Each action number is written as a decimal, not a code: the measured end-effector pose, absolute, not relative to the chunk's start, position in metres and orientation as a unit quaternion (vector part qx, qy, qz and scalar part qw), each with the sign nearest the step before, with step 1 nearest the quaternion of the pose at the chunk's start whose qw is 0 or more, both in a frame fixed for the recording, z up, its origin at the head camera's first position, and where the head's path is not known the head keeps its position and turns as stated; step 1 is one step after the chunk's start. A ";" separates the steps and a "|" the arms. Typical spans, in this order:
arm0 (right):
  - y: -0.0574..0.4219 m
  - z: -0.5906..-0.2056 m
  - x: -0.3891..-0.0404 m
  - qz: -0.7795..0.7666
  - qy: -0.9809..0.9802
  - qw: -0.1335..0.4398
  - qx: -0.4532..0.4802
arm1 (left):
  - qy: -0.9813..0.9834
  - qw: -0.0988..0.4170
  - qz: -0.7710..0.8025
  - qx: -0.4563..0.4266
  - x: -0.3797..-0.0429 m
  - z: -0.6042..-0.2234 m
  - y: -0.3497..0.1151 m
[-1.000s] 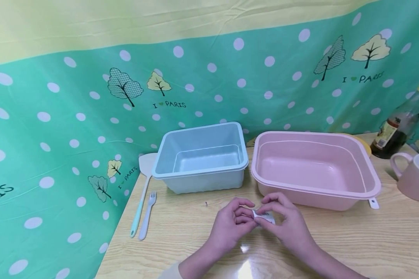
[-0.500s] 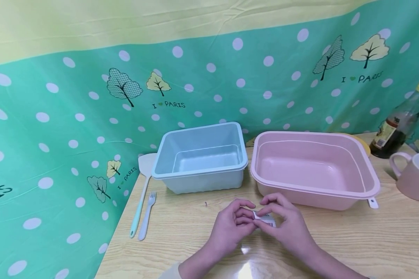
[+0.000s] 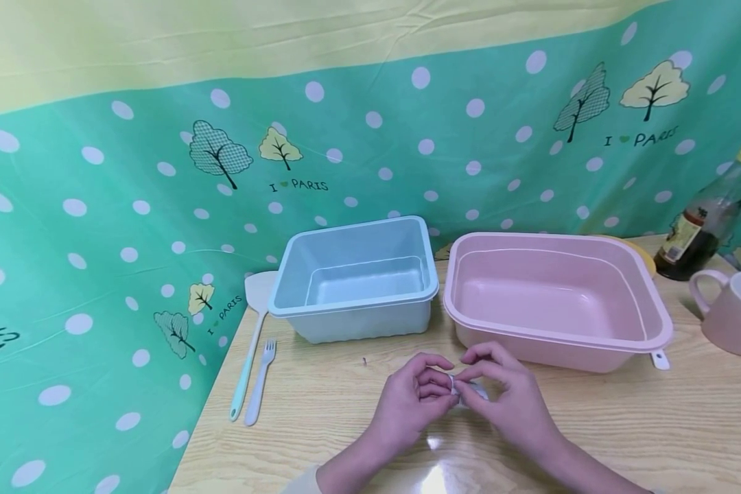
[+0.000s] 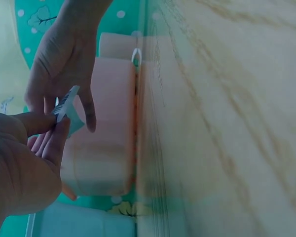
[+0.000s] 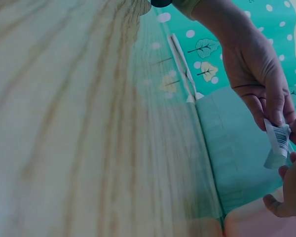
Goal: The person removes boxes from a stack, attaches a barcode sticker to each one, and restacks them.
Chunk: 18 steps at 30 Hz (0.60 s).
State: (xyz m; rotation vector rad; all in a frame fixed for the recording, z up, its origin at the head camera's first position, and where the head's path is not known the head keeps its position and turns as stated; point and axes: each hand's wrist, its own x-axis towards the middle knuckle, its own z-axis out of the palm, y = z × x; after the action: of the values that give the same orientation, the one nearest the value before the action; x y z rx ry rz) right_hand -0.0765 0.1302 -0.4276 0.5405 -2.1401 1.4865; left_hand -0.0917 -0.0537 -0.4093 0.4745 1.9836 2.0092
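A small white packet [image 5: 278,143] with a barcode printed on it is held between both hands above the table. My left hand [image 3: 407,398] pinches one end between thumb and fingers, which the right wrist view shows well. From the other side my right hand [image 3: 511,391] brings thumb and index finger together on the packet in the head view, with its other fingers raised and bent. Much of the packet is covered by fingers in the head view. The left wrist view shows its barcode edge and a pale, bluish flap [image 4: 75,122] hanging below.
Behind the hands stand a light blue basin [image 3: 355,319] and a pink basin [image 3: 531,346]. At left lie a spatula [image 3: 250,357] and a fork [image 3: 261,384]. A sauce bottle [image 3: 691,237] and a pink mug [image 3: 737,319] are at right. A patterned cloth [image 3: 370,158] hangs behind.
Both hands stay in nearly the same place. The fingers have shifted slightly on the packet, which has turned so its printed face shows less in the head view.
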 end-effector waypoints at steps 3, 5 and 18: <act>0.130 -0.427 -0.076 0.544 -0.783 0.235 0.189 | 0.689 0.138 0.693 0.161 -0.092 -0.409 -0.054; 0.130 -0.427 -0.076 0.543 -0.785 0.236 0.185 | 0.691 0.137 0.691 0.163 -0.093 -0.410 -0.054; 0.133 -0.424 -0.079 0.526 -0.807 0.233 0.132 | 0.696 0.140 0.688 0.152 -0.096 -0.413 -0.054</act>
State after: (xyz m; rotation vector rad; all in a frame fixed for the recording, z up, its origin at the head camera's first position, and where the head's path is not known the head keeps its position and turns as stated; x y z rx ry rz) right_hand -0.0786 0.1329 -0.4243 0.3638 -2.2174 1.4458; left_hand -0.0957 -0.0542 -0.4135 0.4404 2.0101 1.9876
